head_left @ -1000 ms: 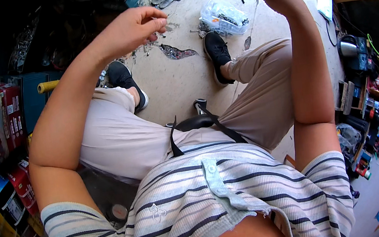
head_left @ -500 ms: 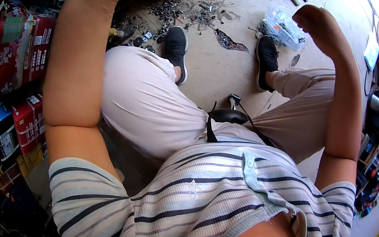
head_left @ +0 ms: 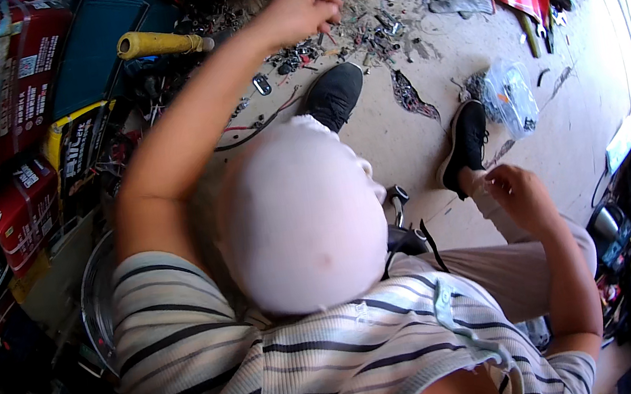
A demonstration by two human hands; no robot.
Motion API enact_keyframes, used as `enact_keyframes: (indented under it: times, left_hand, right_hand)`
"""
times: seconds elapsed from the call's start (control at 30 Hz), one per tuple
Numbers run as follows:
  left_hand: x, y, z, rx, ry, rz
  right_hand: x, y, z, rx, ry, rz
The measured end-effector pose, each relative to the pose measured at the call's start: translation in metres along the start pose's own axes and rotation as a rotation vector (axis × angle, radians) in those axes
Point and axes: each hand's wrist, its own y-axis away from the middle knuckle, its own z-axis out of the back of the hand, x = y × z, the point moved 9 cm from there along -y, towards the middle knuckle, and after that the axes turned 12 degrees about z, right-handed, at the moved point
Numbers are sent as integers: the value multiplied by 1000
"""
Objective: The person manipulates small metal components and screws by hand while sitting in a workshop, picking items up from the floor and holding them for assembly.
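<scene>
Near small, dark, metallic-looking scraps (head_left: 390, 23) at upper centre, probably light, stiff and best pinched edgewise, the left hand (head_left: 302, 13) was half-curled, like the right hand (head_left: 523, 197) at centre right, any grasp unclear.

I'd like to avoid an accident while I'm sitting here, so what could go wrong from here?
Your left hand hangs near the scattered small parts, so it could get pricked if any are sharp; they're too small to tell.

Your left shoe is beside that litter, so shifting your foot might scatter pieces or make you slip.

Your right shoe is close to the clear plastic tub, so a careless kick could tip it.
</scene>
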Motion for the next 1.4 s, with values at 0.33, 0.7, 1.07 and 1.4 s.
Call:
enact_keyframes:
  times: [0.33, 0.7, 1.07, 1.4]
  left_hand:
    - [210, -49, -16, -410, -196, 142]
    - [246, -27, 21, -765, 284, 144]
    - [184, -26, -7, -803, -241, -66]
    - [181, -41, -13, -668, -505, -28]
  right_hand:
    - [9, -73, -72, 231, -40, 79]
    - [92, -254, -173, -32, -1259, -124]
    - [80, -269, -205, -56, -1568, -316]
    - [78, -270, -207, -55, -1595, -293]
